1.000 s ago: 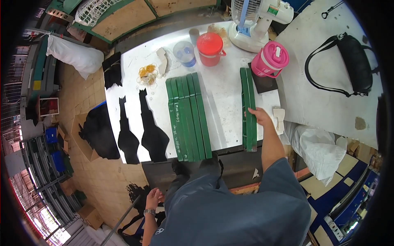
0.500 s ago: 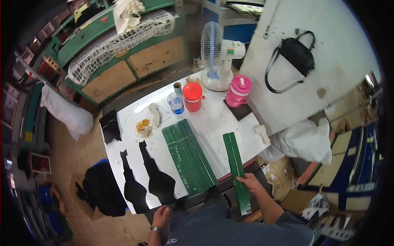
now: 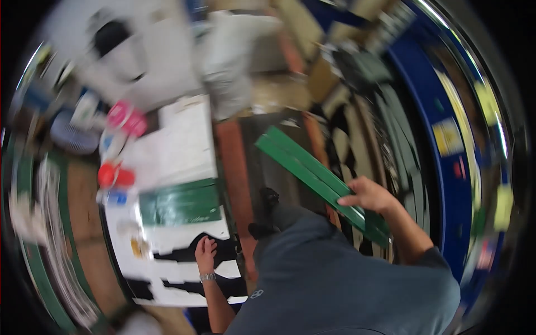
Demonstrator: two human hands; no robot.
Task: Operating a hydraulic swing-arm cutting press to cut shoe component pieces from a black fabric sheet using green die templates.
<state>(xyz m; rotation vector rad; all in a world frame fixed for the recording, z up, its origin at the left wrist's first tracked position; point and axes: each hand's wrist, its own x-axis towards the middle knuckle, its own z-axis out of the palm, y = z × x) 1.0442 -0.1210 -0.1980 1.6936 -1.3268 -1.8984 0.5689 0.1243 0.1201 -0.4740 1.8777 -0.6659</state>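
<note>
My right hand (image 3: 369,196) is closed around a long green strip (image 3: 304,168) with a lengthwise groove, thumb on top. The strip is held slantwise off the table, its far end pointing up and left. My left hand (image 3: 206,255) is at the table's near edge, fingers loosely apart and holding nothing. Beside it, black cut pieces (image 3: 226,249) lie on the white table (image 3: 184,148); whether the hand touches one I cannot tell. Further along the table rests a block of green strips (image 3: 178,204) laid side by side.
A red jug (image 3: 115,176), a pink jug (image 3: 127,118) and a fan (image 3: 72,131) are blurred at the table's left. White sacking (image 3: 226,61) stands beyond the table. To the right are grey pieces (image 3: 399,145) and a blue frame (image 3: 421,106).
My view and body have turned to the right, so the table now lies at the left. The green strip has come away from the table's side, still in my right hand.
</note>
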